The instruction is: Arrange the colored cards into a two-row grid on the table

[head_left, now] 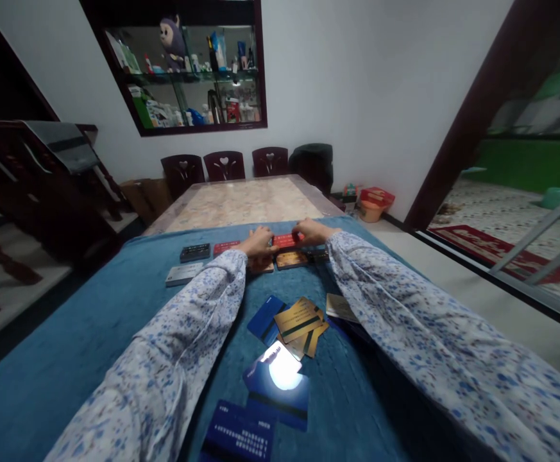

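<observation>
My left hand (pixel 258 242) is at the far part of the blue cloth, its curled fingers at the left end of a stack of red cards (pixel 285 240). At the right end of that stack, my right hand (pixel 312 232) has its thumb and fingers bent onto the cards. Just in front lies a gold card stack (pixel 292 259), with another orange-gold stack (pixel 263 265) partly hidden under my left hand. A second red stack (pixel 226 247), a black stack (pixel 195 253) and a silver-white stack (pixel 183 274) lie to the left. Dark cards (pixel 319 256) sit below my right wrist.
Loose gold cards (pixel 299 319) and blue cards (pixel 280 393) overlap on the blue cloth (pixel 149 321) between my forearms. A pale card (pixel 340 308) is partly under my right sleeve. Beyond are the bare marble tabletop (pixel 255 199) and dark chairs (pixel 224 165).
</observation>
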Tool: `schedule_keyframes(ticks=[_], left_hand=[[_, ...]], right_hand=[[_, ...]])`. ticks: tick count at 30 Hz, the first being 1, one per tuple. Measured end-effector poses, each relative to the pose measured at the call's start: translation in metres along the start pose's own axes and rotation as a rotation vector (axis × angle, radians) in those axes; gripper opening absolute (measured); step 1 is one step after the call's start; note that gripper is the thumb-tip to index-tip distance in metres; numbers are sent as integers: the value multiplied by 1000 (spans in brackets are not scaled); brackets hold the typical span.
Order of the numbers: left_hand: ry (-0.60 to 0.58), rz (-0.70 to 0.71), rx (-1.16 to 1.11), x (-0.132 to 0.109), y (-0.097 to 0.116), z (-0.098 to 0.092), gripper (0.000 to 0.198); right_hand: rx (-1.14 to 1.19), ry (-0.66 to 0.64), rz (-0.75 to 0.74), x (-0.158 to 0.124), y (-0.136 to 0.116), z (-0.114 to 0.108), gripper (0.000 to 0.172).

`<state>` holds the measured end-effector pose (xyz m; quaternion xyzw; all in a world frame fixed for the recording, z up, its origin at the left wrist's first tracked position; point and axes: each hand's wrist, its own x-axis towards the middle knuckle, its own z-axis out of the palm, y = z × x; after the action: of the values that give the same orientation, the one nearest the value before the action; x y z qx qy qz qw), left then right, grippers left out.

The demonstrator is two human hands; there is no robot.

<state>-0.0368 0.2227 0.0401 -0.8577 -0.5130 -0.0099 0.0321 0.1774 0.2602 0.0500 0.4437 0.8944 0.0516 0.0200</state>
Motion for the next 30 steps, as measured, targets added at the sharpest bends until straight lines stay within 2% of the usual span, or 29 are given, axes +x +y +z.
schedule_keyframes(ticks=[7,16,22,30], left_hand=[[-24,-45,1,14,-4,4,38],[-75,-52,-1,21,-5,8,38],[-111,-48,10,22,-5,7,38],[-100,-39,7,21,-2,8,36]], right_hand=[[10,-15,46,14,3,6,35],[21,-47,66,25,8,17,32],[65,-101,93,25,7,18,29],[100,-131,114,23,8,18,36]])
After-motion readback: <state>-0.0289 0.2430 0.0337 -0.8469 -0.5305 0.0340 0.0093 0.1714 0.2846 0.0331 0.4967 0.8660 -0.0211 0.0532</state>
